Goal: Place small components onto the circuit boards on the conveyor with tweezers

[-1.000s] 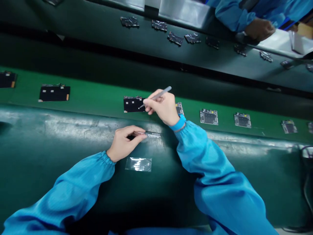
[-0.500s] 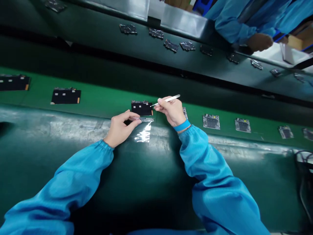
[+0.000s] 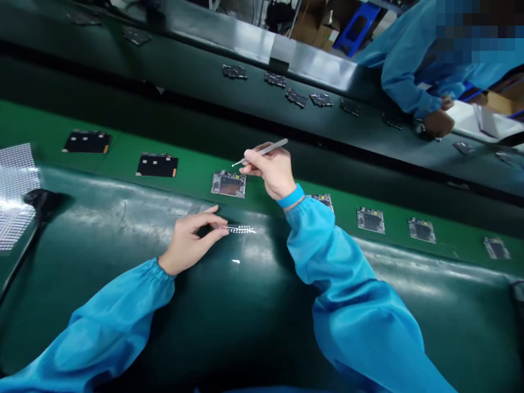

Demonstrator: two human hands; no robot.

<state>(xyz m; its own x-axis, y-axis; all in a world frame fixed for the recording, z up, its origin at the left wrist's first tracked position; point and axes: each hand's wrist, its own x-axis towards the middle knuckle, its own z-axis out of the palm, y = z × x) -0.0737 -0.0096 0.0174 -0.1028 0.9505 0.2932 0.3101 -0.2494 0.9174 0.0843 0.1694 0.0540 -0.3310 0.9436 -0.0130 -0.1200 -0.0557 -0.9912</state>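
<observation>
Left hand [image 3: 192, 240] pinches a clear white-dotted strip [image 3: 242, 229]; right hand [image 3: 268, 169] grips a slim silver tool [image 3: 275, 146] near an uncovered grey circuit board [image 3: 228, 184]. Leftward, two black-covered rectangular boards [image 3: 157, 166] seem further along.

Grey metal-looking tweezers [image 3: 268, 150], glossy clear plastic-looking strip [image 3: 241, 229], smooth blue cloth sleeves [image 3: 364, 305]

Grey tweezers [image 3: 275, 147] slant near a circuit board [image 3: 227, 185] and white-dotted strip [image 3: 242, 229].
</observation>
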